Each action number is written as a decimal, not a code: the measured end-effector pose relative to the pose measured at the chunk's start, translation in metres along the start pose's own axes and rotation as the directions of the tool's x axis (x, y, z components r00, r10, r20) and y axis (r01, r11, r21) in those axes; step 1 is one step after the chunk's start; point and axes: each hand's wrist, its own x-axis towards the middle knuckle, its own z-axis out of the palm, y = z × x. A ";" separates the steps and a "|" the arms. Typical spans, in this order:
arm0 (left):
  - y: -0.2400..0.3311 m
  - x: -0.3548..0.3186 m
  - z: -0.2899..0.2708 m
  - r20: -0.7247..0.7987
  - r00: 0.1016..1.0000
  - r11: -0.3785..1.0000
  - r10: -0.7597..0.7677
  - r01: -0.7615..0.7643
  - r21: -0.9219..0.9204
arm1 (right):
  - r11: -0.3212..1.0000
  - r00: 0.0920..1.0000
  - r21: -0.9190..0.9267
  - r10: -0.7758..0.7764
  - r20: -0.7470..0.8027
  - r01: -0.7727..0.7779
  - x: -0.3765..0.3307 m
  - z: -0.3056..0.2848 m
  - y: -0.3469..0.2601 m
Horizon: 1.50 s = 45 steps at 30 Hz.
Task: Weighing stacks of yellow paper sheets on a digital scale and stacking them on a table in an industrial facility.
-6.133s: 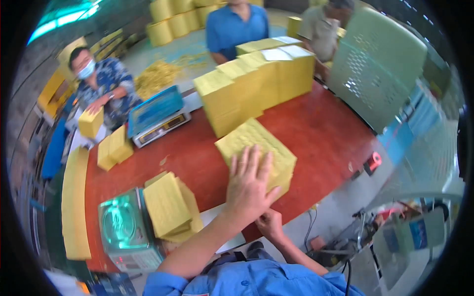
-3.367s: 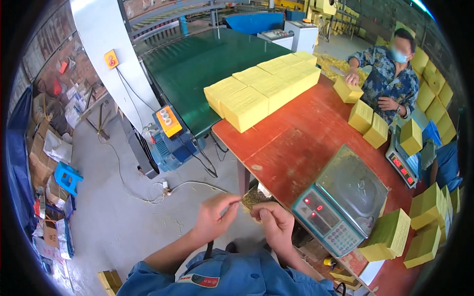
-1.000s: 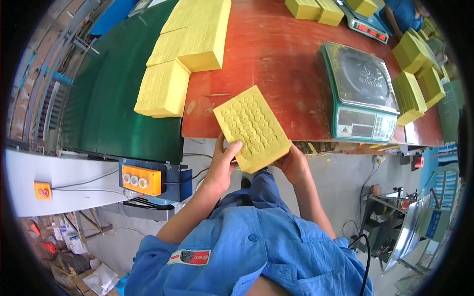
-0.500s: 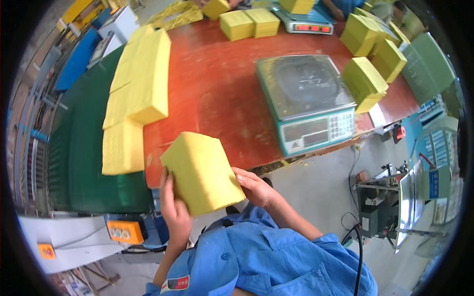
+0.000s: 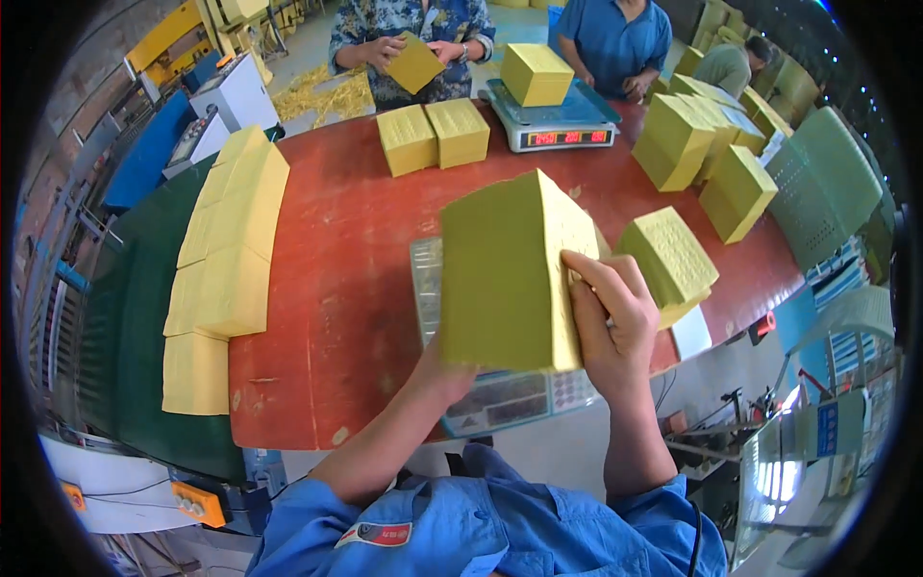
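Above the near digital scale I hold a thick block-shaped stack of yellow paper, tilted, one broad face toward me. My right hand grips its right side, fingers bent over the edge. My left hand supports its lower left corner; those fingers are hidden behind the stack. Most of the scale's pan is covered by the stack, with only its left rim and front panel showing. Just right of my right hand sits another yellow paper stack on the red table.
A row of yellow stacks lines the table's left side beside a green conveyor belt. Two stacks and a second scale bearing a stack are at the far side. One co-worker's hands hold a yellow stack; other people are behind.
My hands have carried the stack from the table's near left edge, up and right, over the near scale. The view has shifted, showing more of the co-workers at the far side.
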 end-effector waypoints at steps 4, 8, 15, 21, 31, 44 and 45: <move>-0.027 0.044 0.033 -0.041 0.961 0.655 -0.275 0.156 -0.739 | 0.971 0.993 -0.221 -0.075 0.096 0.094 0.047 0.013 0.042; -0.025 0.048 0.041 -0.057 0.911 0.508 -0.409 0.175 -0.843 | 0.976 0.973 -0.195 -0.052 0.226 0.097 0.068 0.034 0.061; 0.010 -0.040 -0.009 0.234 0.876 0.585 -0.421 0.460 -0.668 | 0.972 0.939 -0.213 -0.016 0.344 0.095 0.035 0.040 0.037; 0.059 -0.104 -0.151 -0.368 0.924 0.986 -0.104 0.144 0.083 | 0.926 0.916 -0.301 -0.099 0.388 0.228 0.029 0.051 -0.002; 0.088 -0.104 -0.366 -0.531 0.652 0.024 0.541 0.619 0.785 | 0.862 0.722 0.361 -0.499 0.479 0.357 0.024 0.291 -0.158; 0.078 -0.092 -0.400 -0.488 0.759 0.053 0.431 0.518 0.853 | 0.735 0.600 0.302 -0.673 0.432 0.607 0.040 0.582 -0.166; 0.077 -0.094 -0.401 -0.463 0.785 0.051 0.412 0.487 0.872 | 0.748 0.595 0.265 -0.651 0.472 0.609 0.039 0.576 -0.165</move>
